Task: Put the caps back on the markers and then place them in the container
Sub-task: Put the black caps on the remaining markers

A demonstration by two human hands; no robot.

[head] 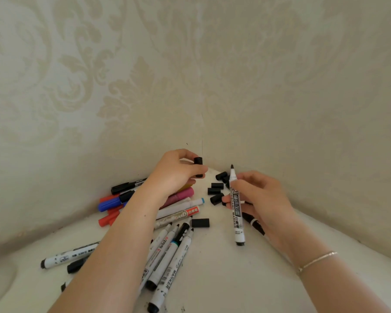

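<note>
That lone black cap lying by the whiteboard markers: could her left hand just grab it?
Probably not right away. The left hand already pinches a black cap; the lone cap lies uncovered beside her forearm, so it would need freeing first.

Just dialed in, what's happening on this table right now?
A person is recapping markers. The left hand pinches a black cap, raised above the table; the right hand holds an uncapped whiteboard marker tip up. Cap and tip are still apart. More loose caps and markers lie around. No container is in view.
</note>
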